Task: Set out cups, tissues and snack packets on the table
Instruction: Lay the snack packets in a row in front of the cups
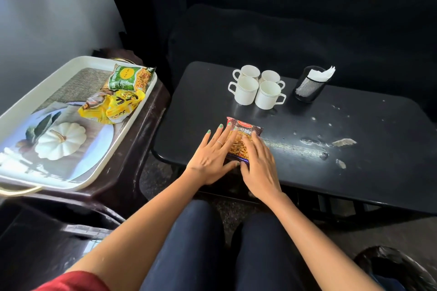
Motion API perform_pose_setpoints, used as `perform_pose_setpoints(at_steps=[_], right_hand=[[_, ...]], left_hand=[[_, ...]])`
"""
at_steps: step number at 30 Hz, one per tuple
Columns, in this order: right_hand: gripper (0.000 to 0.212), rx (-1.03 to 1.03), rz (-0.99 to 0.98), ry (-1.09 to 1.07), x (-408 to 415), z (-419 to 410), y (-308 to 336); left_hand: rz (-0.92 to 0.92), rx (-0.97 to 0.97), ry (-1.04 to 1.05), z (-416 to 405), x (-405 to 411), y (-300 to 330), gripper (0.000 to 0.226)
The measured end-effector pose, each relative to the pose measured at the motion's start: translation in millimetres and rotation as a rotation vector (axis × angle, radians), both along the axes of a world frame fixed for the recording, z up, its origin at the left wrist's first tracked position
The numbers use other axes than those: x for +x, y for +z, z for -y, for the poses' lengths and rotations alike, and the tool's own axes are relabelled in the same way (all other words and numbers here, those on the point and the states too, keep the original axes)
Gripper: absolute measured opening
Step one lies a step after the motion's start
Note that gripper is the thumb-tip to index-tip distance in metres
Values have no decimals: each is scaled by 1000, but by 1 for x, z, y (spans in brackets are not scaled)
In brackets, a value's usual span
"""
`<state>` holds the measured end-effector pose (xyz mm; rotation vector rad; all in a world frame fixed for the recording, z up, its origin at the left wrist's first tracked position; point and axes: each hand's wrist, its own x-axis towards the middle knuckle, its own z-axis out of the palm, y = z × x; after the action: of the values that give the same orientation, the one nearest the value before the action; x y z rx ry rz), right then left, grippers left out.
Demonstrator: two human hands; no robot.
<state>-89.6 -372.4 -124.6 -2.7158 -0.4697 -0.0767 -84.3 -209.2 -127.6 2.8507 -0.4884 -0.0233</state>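
Black and scuffed, the desk [354,125] stands before a dark sofa [283,19], its paint chipped along the right side. A person seated at its near edge lays both hands on a red snack packet [243,130] marked "Mixture", which lies flat near the front edge. The left hand [210,160] rests open, fingers spread, on the packet's left side and the desk beside it; the right hand [257,163] lies flat and open over the packet's right half, fingers pointing away. Neither hand is closed around it. Farther back, four white cups [256,87] stand upright in a tight cluster, handles outward. Just to their right, a black mesh holder [307,87] carries white tissues [322,72]. To the left, well apart from the desk, a cream tray [21,106] printed with a white pumpkin sits on a brown stand [132,160]. It holds a green packet [128,78] and, touching it on the near side, a yellow packet [113,106]
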Motion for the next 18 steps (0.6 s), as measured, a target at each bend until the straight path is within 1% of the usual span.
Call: perform_pose_setpoints(at_steps=[4, 8, 13, 18], right_hand=[[61, 55, 72, 10, -1, -17, 25], [57, 121, 123, 68, 0, -53, 53], [54, 149, 165, 183, 0, -108, 83], [50, 147, 123, 285, 5, -160, 99]], left_hand=[[60, -31, 30, -25, -4, 26, 74], [164, -69, 128, -60, -9, 59, 70], [271, -167, 344, -111, -21, 89, 67], [316, -267, 619, -157, -38, 91, 67]])
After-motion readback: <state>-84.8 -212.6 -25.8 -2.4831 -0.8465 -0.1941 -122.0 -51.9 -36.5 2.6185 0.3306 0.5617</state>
